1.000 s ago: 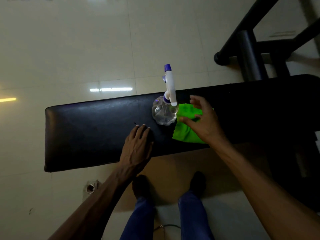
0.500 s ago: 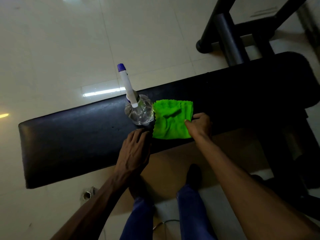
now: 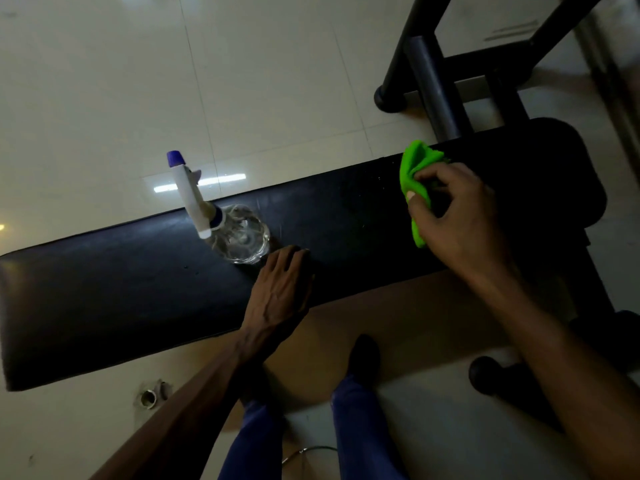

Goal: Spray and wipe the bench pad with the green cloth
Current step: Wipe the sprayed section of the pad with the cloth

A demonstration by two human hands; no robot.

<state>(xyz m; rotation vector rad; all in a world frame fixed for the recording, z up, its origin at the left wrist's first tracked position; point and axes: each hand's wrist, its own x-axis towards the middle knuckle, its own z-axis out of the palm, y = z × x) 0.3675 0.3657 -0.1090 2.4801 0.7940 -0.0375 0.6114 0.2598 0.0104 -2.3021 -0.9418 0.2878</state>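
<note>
The black bench pad (image 3: pixel 104 289) runs across the view from lower left to upper right. A clear spray bottle (image 3: pixel 239 233) with a white and blue trigger head stands upright on the pad near its far edge. My left hand (image 3: pixel 280 289) lies flat on the pad just right of the bottle, fingers together, holding nothing. My right hand (image 3: pixel 457 216) grips the bunched green cloth (image 3: pixel 417 171) over the right part of the pad; part of the cloth is hidden under my fingers.
A black metal frame with a grey post (image 3: pixel 433 81) stands behind the bench at the upper right. A black foot of the bench (image 3: pixel 485 372) sits at the lower right. My legs in blue trousers (image 3: pixel 356 420) stand before the bench on pale floor tiles.
My right hand has picked the cloth up from flat beside the bottle and carried it, bunched, to the right along the pad. My left hand stays flat by the bottle.
</note>
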